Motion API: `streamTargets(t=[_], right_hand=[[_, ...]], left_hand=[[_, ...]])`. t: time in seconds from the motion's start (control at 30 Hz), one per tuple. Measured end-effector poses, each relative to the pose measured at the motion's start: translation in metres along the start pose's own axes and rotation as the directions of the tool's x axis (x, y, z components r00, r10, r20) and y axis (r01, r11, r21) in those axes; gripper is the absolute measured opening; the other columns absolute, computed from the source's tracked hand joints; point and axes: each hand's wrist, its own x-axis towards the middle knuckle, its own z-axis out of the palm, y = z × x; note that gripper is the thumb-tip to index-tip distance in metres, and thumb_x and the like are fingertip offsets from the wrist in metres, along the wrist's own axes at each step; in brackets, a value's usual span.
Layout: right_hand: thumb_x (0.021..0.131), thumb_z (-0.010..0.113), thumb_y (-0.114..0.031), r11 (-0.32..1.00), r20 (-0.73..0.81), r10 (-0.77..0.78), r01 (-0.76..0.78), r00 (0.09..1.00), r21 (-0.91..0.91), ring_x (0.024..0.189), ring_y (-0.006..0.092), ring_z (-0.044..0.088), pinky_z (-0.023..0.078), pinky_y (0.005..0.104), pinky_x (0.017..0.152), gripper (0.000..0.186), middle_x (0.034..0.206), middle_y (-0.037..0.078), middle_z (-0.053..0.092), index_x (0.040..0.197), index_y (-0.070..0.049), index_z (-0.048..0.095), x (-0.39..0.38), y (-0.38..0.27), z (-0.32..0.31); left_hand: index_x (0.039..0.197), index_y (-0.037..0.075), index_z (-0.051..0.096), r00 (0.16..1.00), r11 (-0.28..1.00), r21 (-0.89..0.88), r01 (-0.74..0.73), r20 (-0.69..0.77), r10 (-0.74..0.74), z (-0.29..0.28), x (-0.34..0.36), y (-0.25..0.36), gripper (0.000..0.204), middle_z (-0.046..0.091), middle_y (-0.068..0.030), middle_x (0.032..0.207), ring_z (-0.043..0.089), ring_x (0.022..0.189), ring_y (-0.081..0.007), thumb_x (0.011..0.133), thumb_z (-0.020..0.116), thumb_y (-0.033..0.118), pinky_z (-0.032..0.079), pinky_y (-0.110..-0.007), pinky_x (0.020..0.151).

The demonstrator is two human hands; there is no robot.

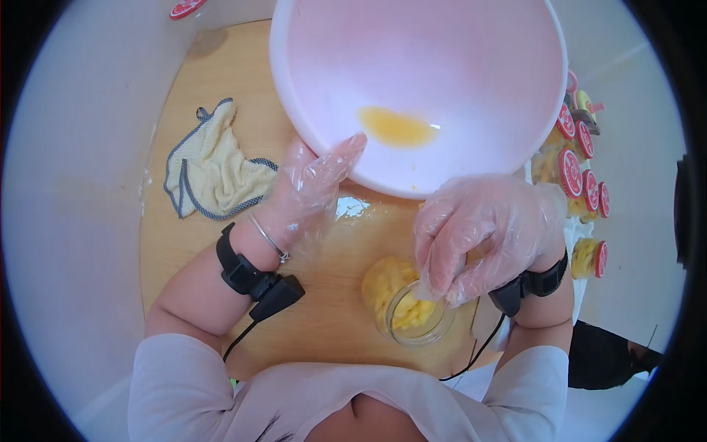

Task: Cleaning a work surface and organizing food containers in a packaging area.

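My left hand (pixel 313 184), in a clear plastic glove, grips the near-left rim of a large pale pink bowl (pixel 412 59). The bowl is tilted, with a small pool of yellow liquid (pixel 398 127) inside. My right hand (pixel 482 232), also gloved, is curled with fingertips pinched just above and right of a glass jar (pixel 401 306); whether anything is between those fingers is hidden. The open jar holds yellow chunks, apparently fruit, and stands on the wooden table (pixel 184 265).
A cream cloth with checked edging (pixel 210 173) lies at the left. Several jars with red lids (pixel 585 258) line the right side. A red lid (pixel 184 9) sits at the upper left. Some wet patches (pixel 353 208) show below the bowl. Pale walls (pixel 88 221) surround the table.
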Motion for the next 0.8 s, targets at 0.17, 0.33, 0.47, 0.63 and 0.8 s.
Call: streamTargets(t=[0.17, 0.33, 0.47, 0.63, 0.8], right_hand=[[0.08, 0.075, -0.005, 0.988, -0.112, 0.063, -0.078, 0.992, -0.132, 0.081, 0.0161, 0.063, 0.049, 0.0286, 0.07, 0.015, 0.087, 0.007, 0.067, 0.093, -0.001, 0.07, -0.01, -0.015, -0.006], [0.083, 0.075, -0.013, 0.956, -0.421, 0.268, -0.292, 0.867, 0.006, 0.08, 0.0109, 0.063, 0.05, 0.0262, 0.072, 0.018, 0.087, 0.006, 0.069, 0.095, 0.0, 0.07, -0.002, -0.032, 0.006], [0.086, 0.072, -0.006, 0.891, -0.664, 0.238, -0.432, 0.709, -0.141, 0.088, 0.0082, 0.061, 0.05, 0.0243, 0.079, 0.012, 0.093, 0.003, 0.068, 0.096, 0.0, 0.069, -0.013, -0.044, 0.015], [0.088, 0.071, -0.006, 0.921, -0.853, 0.159, -0.387, 0.497, -0.053, 0.085, 0.0062, 0.06, 0.051, 0.0226, 0.076, 0.01, 0.09, 0.002, 0.067, 0.094, 0.0, 0.068, -0.031, -0.031, 0.065], [0.088, 0.071, -0.009, 0.907, -0.951, -0.033, -0.39, 0.309, -0.158, 0.08, 0.005, 0.059, 0.05, 0.022, 0.072, 0.013, 0.086, -0.001, 0.066, 0.098, -0.001, 0.068, -0.038, -0.008, 0.082]], left_hand=[[0.131, -0.003, 0.049, 0.995, 0.997, 0.002, -0.074, 0.074, 0.074, 0.008, 0.002, -0.001, 0.04, 0.06, -0.0091, 0.123, 0.057, 0.111, -0.0151, 0.097, 0.061, 0.015, 0.047, -0.031, 0.096], [0.133, -0.004, 0.047, 0.998, 0.999, -0.01, -0.05, 0.023, 0.05, 0.009, -0.003, 0.01, 0.045, 0.058, -0.0096, 0.127, 0.057, 0.115, -0.0183, 0.098, 0.06, 0.022, 0.046, -0.033, 0.1], [0.136, -0.003, 0.044, 0.996, 0.996, -0.016, -0.09, -0.018, 0.09, 0.012, 0.001, 0.001, 0.052, 0.055, -0.0107, 0.133, 0.054, 0.121, -0.0193, 0.097, 0.062, 0.027, 0.042, -0.034, 0.104], [0.138, -0.002, 0.042, 0.991, 0.992, -0.026, -0.127, -0.04, 0.126, 0.009, 0.003, -0.003, 0.054, 0.052, -0.0111, 0.135, 0.05, 0.124, -0.0199, 0.098, 0.061, 0.028, 0.038, -0.034, 0.107], [0.141, -0.002, 0.037, 0.969, 0.973, 0.014, -0.232, -0.087, 0.233, 0.0, 0.008, -0.005, 0.057, 0.05, -0.0122, 0.138, 0.047, 0.126, -0.0212, 0.099, 0.059, 0.029, 0.035, -0.035, 0.109]])
